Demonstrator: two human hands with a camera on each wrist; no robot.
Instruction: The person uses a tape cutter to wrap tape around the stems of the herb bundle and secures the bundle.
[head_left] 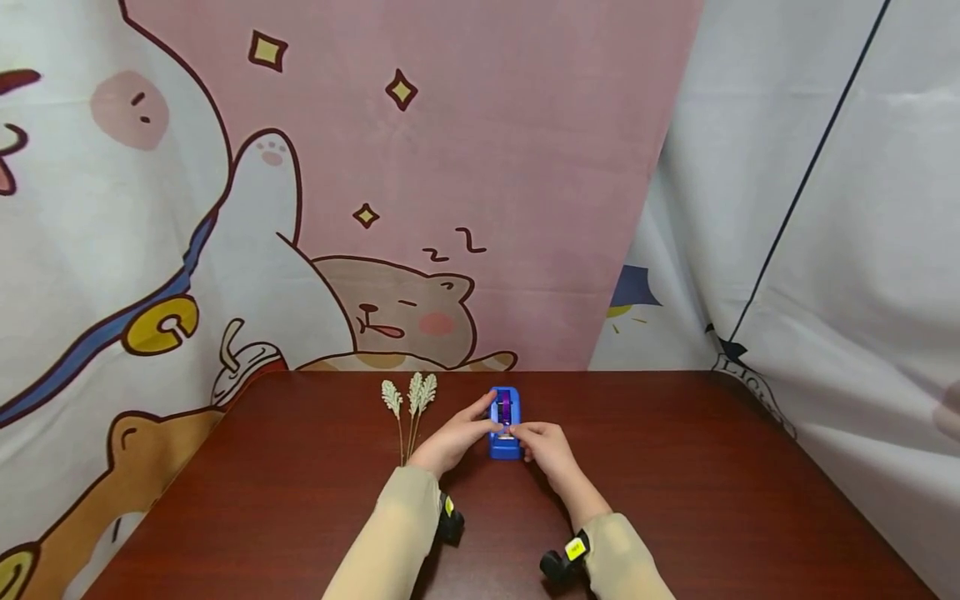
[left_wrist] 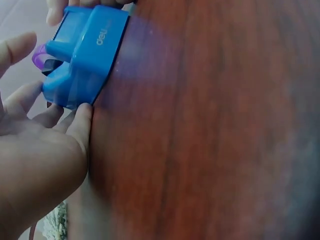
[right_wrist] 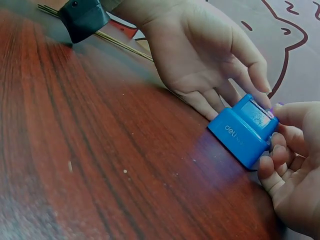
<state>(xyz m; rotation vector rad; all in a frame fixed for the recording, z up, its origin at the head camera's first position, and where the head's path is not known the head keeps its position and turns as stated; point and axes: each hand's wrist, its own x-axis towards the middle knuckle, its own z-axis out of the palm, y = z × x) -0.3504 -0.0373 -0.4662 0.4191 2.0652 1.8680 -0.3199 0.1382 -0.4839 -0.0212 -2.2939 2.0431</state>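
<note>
A blue tape dispenser marked "deli" stands upright on the table, with a purple tape roll in its slot. My left hand holds the dispenser along its left side; in the left wrist view its fingertips lie against the blue body. From the right, my right hand has thumb and forefinger together at the tape beside the toothed cutter. In the right wrist view, the other fingers of the right hand curl beside the blue body. The tape's free end is too small to make out.
Several pale, wheat-like dried stems lie on the dark red-brown wooden table, left of the dispenser and partly behind my left wrist. A black camera is strapped to each wrist. Printed cloth hangs behind the table's far edge.
</note>
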